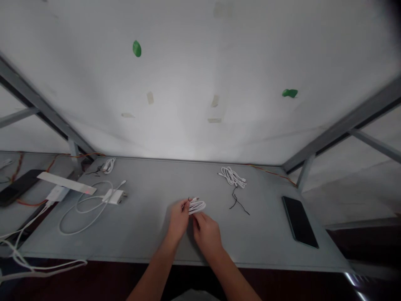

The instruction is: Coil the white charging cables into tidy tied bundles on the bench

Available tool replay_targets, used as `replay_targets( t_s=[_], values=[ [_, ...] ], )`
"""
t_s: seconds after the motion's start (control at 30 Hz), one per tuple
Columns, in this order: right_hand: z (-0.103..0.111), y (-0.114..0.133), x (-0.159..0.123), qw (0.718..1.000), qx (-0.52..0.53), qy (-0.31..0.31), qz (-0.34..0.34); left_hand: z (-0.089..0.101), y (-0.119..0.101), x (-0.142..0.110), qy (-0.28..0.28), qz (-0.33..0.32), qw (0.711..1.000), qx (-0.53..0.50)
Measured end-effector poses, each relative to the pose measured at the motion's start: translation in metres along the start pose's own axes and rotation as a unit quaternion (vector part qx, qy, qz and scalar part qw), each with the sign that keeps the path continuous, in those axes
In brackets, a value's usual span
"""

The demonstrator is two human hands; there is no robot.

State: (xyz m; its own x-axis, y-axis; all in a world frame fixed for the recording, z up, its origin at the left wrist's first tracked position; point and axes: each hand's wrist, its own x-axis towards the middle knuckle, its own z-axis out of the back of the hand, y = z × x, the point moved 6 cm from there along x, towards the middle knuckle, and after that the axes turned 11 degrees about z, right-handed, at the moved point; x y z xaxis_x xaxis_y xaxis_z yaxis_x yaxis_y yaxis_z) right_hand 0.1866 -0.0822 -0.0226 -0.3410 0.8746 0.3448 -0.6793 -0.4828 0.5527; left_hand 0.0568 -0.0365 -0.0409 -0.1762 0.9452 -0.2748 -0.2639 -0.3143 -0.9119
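Over the middle of the grey table, a white charging cable (197, 206) is gathered into a small coiled bundle. My left hand (179, 219) pinches the bundle's left end, where a bit of black tie shows by the fingertips. Closed fingers of my right hand (207, 235) grip at the lower edge of the same bundle; their tips are partly hidden. To the right, a second coiled white cable (231, 177) lies on the table, with a loose black tie (238, 200) just below it.
A dark phone (300, 221) lies at the right. At the left are a white charger (114, 196) with its cable, a white strip (67, 183), and a small cable coil (109, 166) with black ties. A white wall (188, 138) and grey metal frame bars (338, 129) bound the table.
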Motion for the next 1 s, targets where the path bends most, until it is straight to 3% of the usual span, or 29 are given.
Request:
replay_targets(
  t_s=[0.2,0.3,0.53,0.67,0.83,0.93,1.0],
  values=[
    [0.010,0.009,-0.004,0.993,-0.059,-0.040,0.092,-0.003,-0.012,-0.010,-0.031,-0.032,0.992,0.119],
    [0.019,0.009,-0.001,0.990,-0.052,-0.045,0.126,-0.010,-0.021,-0.018,-0.010,-0.073,0.979,0.192],
    [0.038,0.005,0.013,0.990,0.004,-0.045,0.133,-0.016,-0.031,-0.031,0.056,-0.128,0.953,0.270],
    [0.037,0.001,0.014,0.990,0.011,-0.038,0.134,-0.013,-0.036,-0.038,0.060,-0.147,0.941,0.300],
    [0.031,0.001,0.016,0.980,-0.060,0.000,0.189,-0.012,-0.038,-0.040,0.033,-0.122,0.942,0.310],
    [0.030,0.001,0.016,0.967,-0.107,0.017,0.230,-0.006,-0.038,-0.035,0.007,-0.079,0.969,0.235],
    [0.031,0.000,0.015,0.959,-0.117,0.014,0.257,-0.001,-0.032,-0.028,0.018,-0.007,0.990,0.140]
  ],
)
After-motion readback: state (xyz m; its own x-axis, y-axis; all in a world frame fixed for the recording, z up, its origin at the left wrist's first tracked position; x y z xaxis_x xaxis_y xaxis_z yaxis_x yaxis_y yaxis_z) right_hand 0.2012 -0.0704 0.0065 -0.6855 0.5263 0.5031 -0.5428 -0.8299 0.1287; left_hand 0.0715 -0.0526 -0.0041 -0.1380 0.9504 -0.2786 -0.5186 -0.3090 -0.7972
